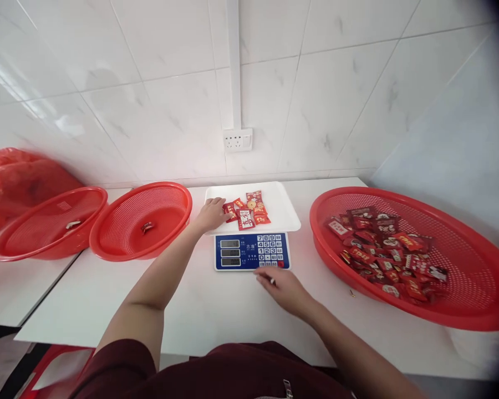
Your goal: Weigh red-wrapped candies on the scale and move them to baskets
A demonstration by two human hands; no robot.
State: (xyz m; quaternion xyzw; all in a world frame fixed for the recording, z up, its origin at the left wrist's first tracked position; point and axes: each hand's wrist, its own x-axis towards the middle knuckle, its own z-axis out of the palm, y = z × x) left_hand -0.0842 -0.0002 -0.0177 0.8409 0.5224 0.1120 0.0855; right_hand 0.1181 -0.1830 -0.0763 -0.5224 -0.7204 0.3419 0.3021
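Note:
A blue-faced electronic scale (251,250) with a white weighing tray (280,213) stands in the middle of the white table. Several red candy packets (249,211) lie on the tray. My left hand (212,213) reaches onto the tray's left side, its fingers curled on a red packet (229,211) at the edge of the pile. My right hand (283,287) rests on the table just in front of the scale's keypad, fingers stretched flat and holding nothing.
A large red mesh basket (474,266) with many red packets sits at the right. Two red baskets (143,221) (50,221) stand at the left, each with one small item. Red plastic bag (12,177) far left. A wall socket (237,140) is behind the scale.

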